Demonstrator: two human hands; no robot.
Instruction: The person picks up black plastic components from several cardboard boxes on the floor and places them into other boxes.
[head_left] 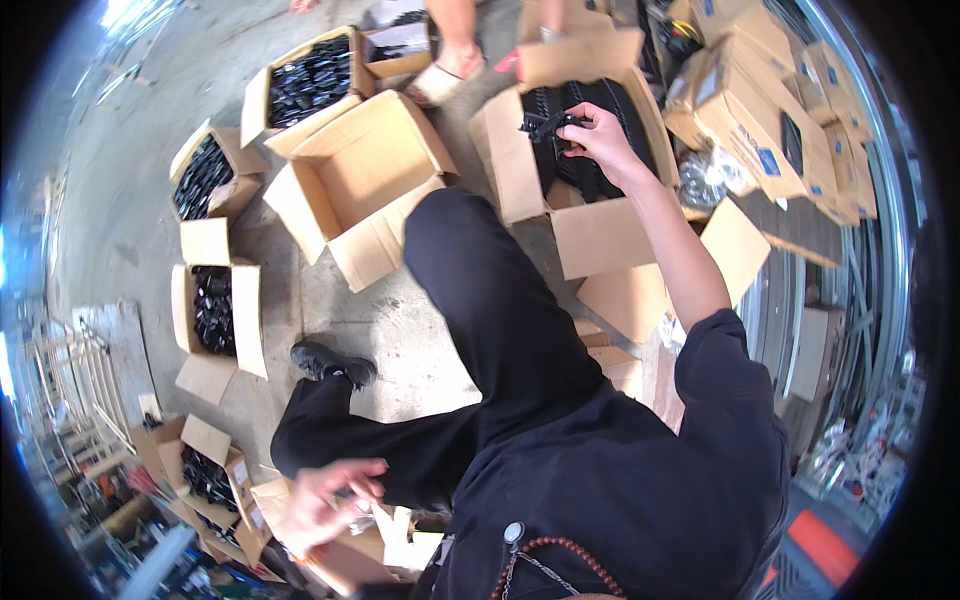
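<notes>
My right hand (600, 143) reaches over an open cardboard box (597, 240) at the upper right. Its fingers are pinched on a small black part (546, 125), irregular in outline, whose exact kind I cannot make out. Inside that box lie long black pieces (627, 125) in rows. My left hand (335, 498) is at the lower left, somewhat blurred, with its fingers loosely curled and apart. Nothing shows in its grip. Below it stands another cardboard box (345, 560), its contents mostly hidden by the hand and arm.
An opened cardboard box (375, 165) with a bare bottom stands ahead of my knee. Boxes of black parts (310, 82), (205, 178) curve down the left side. Stacked cartons (745, 115) rise at the right. Another person's foot (440, 82) is at the top.
</notes>
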